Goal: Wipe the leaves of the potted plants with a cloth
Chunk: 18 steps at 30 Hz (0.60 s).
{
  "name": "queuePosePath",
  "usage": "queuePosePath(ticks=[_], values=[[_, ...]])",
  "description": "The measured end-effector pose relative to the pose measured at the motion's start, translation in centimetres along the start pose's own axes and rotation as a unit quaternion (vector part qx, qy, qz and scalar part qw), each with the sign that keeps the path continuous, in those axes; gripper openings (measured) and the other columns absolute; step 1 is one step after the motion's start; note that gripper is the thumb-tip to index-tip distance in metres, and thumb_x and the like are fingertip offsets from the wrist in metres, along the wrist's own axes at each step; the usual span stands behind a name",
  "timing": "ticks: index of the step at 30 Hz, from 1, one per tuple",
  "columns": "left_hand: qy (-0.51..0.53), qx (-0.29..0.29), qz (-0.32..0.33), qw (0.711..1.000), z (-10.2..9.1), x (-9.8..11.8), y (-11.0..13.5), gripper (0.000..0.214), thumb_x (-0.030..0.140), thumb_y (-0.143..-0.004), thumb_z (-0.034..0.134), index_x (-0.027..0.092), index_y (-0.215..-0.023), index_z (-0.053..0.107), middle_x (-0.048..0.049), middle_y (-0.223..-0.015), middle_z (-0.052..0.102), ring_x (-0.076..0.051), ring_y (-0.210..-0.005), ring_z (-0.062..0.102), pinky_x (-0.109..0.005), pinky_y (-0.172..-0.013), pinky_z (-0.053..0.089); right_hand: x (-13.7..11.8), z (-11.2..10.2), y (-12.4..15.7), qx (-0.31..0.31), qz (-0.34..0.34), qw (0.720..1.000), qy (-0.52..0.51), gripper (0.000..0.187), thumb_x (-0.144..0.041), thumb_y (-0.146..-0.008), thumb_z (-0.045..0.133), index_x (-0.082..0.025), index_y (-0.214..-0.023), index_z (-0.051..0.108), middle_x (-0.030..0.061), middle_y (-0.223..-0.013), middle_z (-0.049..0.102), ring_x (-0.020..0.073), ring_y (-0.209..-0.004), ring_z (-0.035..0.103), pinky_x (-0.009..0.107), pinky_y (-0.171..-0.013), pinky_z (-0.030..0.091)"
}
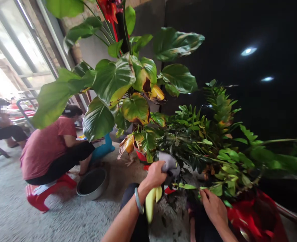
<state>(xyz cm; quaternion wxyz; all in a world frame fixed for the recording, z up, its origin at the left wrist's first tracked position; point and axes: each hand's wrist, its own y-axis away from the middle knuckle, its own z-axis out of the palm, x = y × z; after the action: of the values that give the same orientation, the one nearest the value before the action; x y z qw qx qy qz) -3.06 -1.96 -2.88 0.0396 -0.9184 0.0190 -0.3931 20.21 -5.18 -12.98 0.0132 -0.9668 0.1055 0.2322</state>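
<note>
My left hand (155, 175) is closed around a grey cloth (170, 163) and a couple of limp yellow leaves (151, 201) that hang down from it. A grey bangle sits on that wrist. My right hand (213, 205) reaches into the low dark-green plant (209, 148), fingers pinched at a thin stem with small leaves. A tall plant (118, 87) with large glossy leaves, some yellowed and browned, rises just behind my left hand from a red pot (140, 155).
A person in a red shirt (50, 144) squats at the left on a red stool, beside a metal bowl (91, 183) on the concrete floor. Another red pot (254, 215) is at lower right. A dark wall stands behind the plants.
</note>
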Motion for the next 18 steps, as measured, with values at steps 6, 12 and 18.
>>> queuePosePath(ticks=[6, 12, 18], values=[[0.056, -0.023, 0.008, 0.998, 0.0, 1.6, 4.1, 0.010, 0.008, -0.062, 0.057, 0.015, -0.067, 0.060, 0.0052, -0.059, 0.048, -0.010, -0.060, 0.043, -0.021, -0.055, 0.030, 0.7, -0.7, 0.5, 0.012, -0.020, 0.997, -0.067, 0.040, -0.039, -0.085, 0.031, -0.025, -0.067, 0.064, 0.0090, -0.070, 0.073, 0.0267, -0.071, 0.068, 0.032, -0.060, 0.046], [0.086, -0.014, -0.002, 0.996, -0.3, 1.5, 5.7, 0.007, 0.016, -0.062, 0.055, 0.017, -0.069, 0.057, 0.0042, -0.062, 0.050, -0.011, -0.061, 0.042, -0.021, -0.058, 0.033, 2.5, -0.7, 0.6, 0.007, -0.018, 0.983, -0.182, 0.033, -0.046, -0.076, 0.037, -0.028, -0.063, 0.061, 0.0071, -0.065, 0.073, 0.0275, -0.070, 0.069, 0.032, -0.063, 0.049], [0.181, -0.071, 0.050, 0.980, 0.1, 1.7, 6.8, 0.023, 0.013, -0.060, 0.051, 0.017, -0.079, 0.064, 0.0019, -0.071, 0.060, -0.015, -0.069, 0.051, -0.022, -0.063, 0.039, 2.9, 0.0, 1.3, 0.000, 0.016, 0.962, -0.273, 0.036, -0.052, -0.073, 0.041, -0.030, -0.053, 0.062, 0.0058, -0.061, 0.073, 0.0273, -0.066, 0.070, 0.033, -0.063, 0.053]])
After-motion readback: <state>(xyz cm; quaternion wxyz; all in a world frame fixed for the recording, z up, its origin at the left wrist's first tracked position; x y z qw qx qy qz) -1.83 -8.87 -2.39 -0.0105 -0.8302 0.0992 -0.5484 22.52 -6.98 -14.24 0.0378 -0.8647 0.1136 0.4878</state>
